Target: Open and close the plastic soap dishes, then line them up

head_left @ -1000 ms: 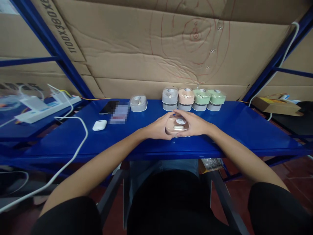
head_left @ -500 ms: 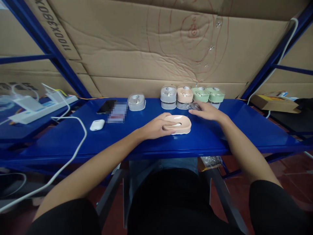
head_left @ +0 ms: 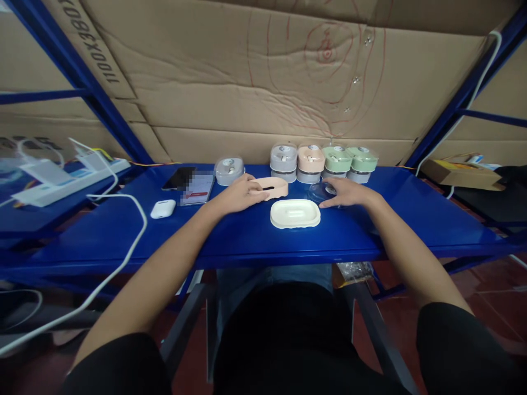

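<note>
My left hand (head_left: 242,196) is closed on the near end of a peach oval frame (head_left: 276,188) with a dark slot in its middle, low over the table's left-centre part. My right hand (head_left: 346,192) grips a clear plastic lid (head_left: 316,192) low at the tabletop, its fingers over the right side. Between the two hands and closer to the front edge lies a cream oval base (head_left: 295,214), with a raised bar along its middle. Behind them stands a row of clear-lidded boxes: one grey (head_left: 284,159), one peach (head_left: 310,159) and two green (head_left: 338,159).
Another grey lidded box (head_left: 229,171) stands behind my left hand. On the left lie a phone with a lit screen (head_left: 198,188), a dark phone (head_left: 178,178) and a white earbud case (head_left: 163,208). A white cable (head_left: 138,230) crosses the table's left side; cardboard closes off the back.
The lidded peach box both hands held has come apart. The right hand carried the clear lid right, and the left hand lifted the peach frame away leftward, uncovering the cream base.
</note>
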{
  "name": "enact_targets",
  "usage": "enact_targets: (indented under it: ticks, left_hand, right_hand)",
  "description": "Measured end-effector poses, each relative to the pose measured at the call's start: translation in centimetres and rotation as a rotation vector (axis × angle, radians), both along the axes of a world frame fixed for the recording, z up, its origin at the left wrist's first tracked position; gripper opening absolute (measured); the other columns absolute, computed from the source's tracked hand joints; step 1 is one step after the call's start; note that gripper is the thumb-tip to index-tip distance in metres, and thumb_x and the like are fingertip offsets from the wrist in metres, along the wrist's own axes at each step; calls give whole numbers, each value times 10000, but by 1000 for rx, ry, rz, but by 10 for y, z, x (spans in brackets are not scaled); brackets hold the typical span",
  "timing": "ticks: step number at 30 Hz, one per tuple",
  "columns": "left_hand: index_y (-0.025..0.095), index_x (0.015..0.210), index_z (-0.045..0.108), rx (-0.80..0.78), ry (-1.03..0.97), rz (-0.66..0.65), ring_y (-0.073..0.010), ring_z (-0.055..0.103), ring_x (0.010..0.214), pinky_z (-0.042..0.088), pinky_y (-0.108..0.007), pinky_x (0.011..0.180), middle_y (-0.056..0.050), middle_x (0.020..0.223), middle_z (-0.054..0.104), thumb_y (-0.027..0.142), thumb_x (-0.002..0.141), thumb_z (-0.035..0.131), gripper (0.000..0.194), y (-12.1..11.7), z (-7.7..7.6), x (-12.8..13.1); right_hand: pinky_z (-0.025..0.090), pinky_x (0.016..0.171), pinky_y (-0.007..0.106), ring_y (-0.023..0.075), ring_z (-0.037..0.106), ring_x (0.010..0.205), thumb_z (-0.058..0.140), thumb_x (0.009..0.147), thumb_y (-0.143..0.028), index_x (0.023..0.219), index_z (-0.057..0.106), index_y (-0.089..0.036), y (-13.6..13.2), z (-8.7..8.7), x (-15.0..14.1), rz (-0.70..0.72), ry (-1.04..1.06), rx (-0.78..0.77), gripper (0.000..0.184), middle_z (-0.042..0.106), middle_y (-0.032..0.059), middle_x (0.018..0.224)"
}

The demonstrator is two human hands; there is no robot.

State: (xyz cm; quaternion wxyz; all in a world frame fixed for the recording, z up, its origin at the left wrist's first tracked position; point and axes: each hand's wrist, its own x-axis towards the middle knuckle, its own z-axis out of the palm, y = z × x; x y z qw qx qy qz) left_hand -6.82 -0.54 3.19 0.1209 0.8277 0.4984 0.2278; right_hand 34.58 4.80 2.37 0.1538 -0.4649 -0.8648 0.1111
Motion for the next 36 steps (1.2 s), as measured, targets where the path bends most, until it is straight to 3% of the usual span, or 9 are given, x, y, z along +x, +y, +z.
enact_targets:
  ticks: [4,9,13,19,26,31,36]
  left_hand:
    - [256,1023,890,-32,56,7,-398,681,1346,516,-587,1259,-154,1319,748,626,843,795,422,5,-3,-3]
    - [260,1011,874,40,-77,-40,-372,700,1337,517,-583,1259,-131,1310,767,552,873,818,327,-4,4,3]
    - [265,1099,864,63,-190,-197,-346,692,1395,513,-573,1274,-118,1452,734,502,891,844,316,-21,4,20]
    - [264,1130,858,39,-147,-383,-347,708,1387,531,-554,1264,-129,1478,707,517,912,855,335,-36,-11,48]
    - [239,1415,765,61,-77,-402,-365,668,1456,497,-568,1303,-148,1551,680,510,899,844,588,-37,-17,52]
    - [206,1447,774,95,40,-370,-394,618,1516,437,-592,1342,-173,1627,648,436,890,814,604,-42,-13,57]
    - [192,1487,770,89,112,-370,-406,568,1538,393,-616,1356,-164,1610,670,398,884,786,638,-47,-6,60]
  right_hand:
    - [635,1104,722,508,755,1279,1006,663,-760,1499,779,-270,2,-1,1,-19,-8,-29,995,809,173,1376]
    - [630,1104,737,508,760,1256,1000,664,-774,1477,786,-270,0,0,0,-22,2,-40,981,809,176,1363]
    - [597,1148,749,537,734,1326,988,679,-753,1522,756,-219,-2,1,-4,-53,-16,-39,1024,787,209,1435]
    - [607,1160,701,506,753,1325,973,738,-646,1556,738,-263,-3,1,-4,-37,23,29,933,802,166,1451]
    - [579,1191,688,510,725,1376,886,828,-659,1640,636,-154,-20,17,-13,-119,-79,25,988,728,238,1561]
    - [607,1115,700,495,746,1295,882,849,-711,1632,633,-202,-32,26,-21,-87,46,148,966,770,221,1469]
    - [599,1105,686,477,751,1260,904,828,-708,1592,658,-174,-38,30,-29,-57,151,222,964,778,229,1436]
